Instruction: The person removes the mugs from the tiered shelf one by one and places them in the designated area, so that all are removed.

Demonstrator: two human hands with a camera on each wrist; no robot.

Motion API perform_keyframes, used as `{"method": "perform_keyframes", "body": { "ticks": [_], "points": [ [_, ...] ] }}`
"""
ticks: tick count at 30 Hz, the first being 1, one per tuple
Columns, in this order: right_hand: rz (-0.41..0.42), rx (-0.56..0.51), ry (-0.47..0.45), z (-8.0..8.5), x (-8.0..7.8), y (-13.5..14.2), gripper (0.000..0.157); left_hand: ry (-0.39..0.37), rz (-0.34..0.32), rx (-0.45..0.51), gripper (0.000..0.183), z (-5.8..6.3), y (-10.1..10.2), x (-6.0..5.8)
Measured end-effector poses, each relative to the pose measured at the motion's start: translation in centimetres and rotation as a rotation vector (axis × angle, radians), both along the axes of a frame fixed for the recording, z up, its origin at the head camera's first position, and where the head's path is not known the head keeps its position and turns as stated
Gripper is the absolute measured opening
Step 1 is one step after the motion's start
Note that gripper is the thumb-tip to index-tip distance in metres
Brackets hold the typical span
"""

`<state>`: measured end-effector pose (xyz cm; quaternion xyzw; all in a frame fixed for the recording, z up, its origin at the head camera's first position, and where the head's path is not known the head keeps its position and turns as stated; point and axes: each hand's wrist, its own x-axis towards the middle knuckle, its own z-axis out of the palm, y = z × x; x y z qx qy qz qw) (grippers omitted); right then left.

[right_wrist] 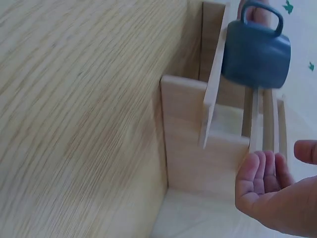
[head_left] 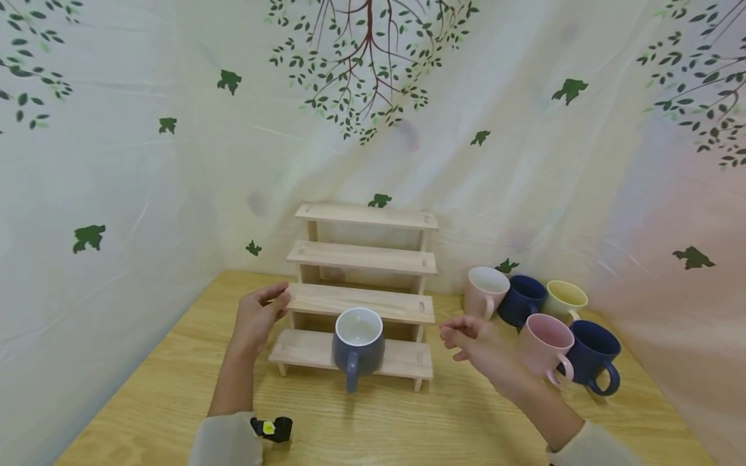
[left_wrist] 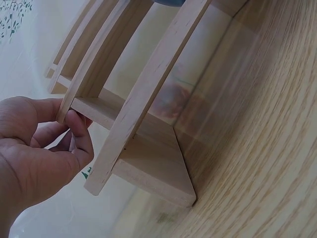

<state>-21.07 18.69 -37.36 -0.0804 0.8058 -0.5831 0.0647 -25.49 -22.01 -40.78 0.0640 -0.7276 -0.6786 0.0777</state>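
Note:
A light wooden rack with stepped shelves [head_left: 361,254] stands on the table. On its lowest shelf sits an upright blue-grey mug [head_left: 366,355], white inside, its handle facing the front. My left hand [head_left: 256,320] pinches the left end of the second shelf from the bottom, as the left wrist view confirms with the thumb and fingers [left_wrist: 81,136] about the board's end. Just off the rack's right side, my right hand [head_left: 486,353] hovers with loosely bent fingers [right_wrist: 262,171] and holds nothing. In the right wrist view, the same mug [right_wrist: 255,54] appears above that hand.
Right of the rack, several mugs are grouped: a pale pink one [head_left: 476,301], a navy one [head_left: 515,305], a yellow one [head_left: 562,299], a pink one [head_left: 541,349] and another navy one [head_left: 588,359]. Leaf-patterned cloth [head_left: 146,194] hangs behind and beside the wooden table [head_left: 326,427].

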Motion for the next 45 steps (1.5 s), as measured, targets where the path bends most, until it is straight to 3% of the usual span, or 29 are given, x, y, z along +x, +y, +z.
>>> {"method": "perform_keyframes", "body": {
  "ticks": [6, 17, 21, 26, 32, 38, 45],
  "points": [
    [0.24, 0.012, 0.018, 0.0, 0.3, -3.0, 0.032, -0.003, 0.007, 0.013, 0.04, -0.2, -0.1, -0.1],
    [0.558, -0.035, 0.077, -1.5, 1.4, -6.4, 0.027, 0.003, -0.009, 0.014, 0.042, -0.1, 0.0, -0.1],
    [0.641, -0.073, 0.06, -2.3, 1.7, -7.2, 0.03, 0.0, 0.0, 0.021, 0.04, -0.1, 0.0, -0.1],
    [0.661, -0.13, 0.036, -3.4, 2.0, -8.3, 0.031, 0.0, 0.004, 0.031, 0.039, -0.2, 0.0, -0.3],
    [0.588, -0.177, 0.04, -4.3, 2.5, -9.3, 0.029, 0.006, 0.008, 0.026, 0.039, -0.4, -0.2, -0.3],
    [0.512, -0.191, 0.043, -4.3, 3.2, -9.7, 0.028, 0.008, 0.005, 0.027, 0.039, -0.5, -0.1, -0.3],
    [0.534, -0.271, -0.007, -3.9, 3.4, -9.9, 0.033, 0.007, 0.003, 0.024, 0.04, -0.3, -0.2, -0.4]
  ]
}}
